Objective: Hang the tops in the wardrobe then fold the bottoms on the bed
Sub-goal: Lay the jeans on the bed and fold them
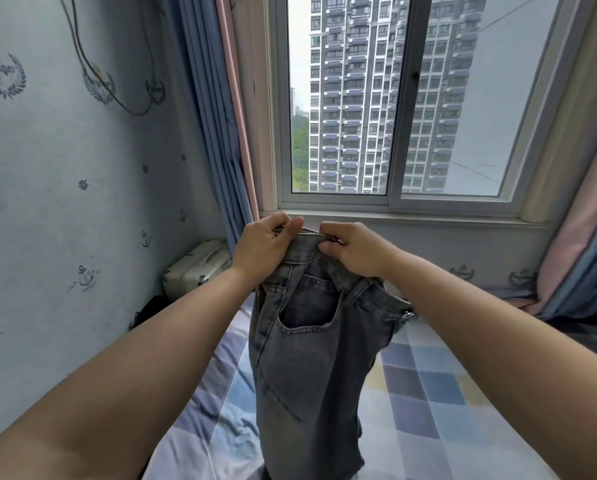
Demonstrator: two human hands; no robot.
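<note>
A pair of grey washed jeans (311,368) hangs in the air in front of me, above the bed (428,403) with its blue and yellow checked sheet. My left hand (262,251) pinches the waistband at its top left. My right hand (356,249) pinches the waistband just beside it, thumb on the near side. The two hands are almost touching. A back pocket faces me, and the legs drop down out of the bottom of the view. The rest of the waistband sags to the right, with a metal button showing.
A window (394,109) with a sill runs across the far wall. Blue and pink curtains (221,133) hang at its left, and more curtain (588,258) bunches at the right. A cream suitcase (196,268) stands in the left corner by the wallpapered wall.
</note>
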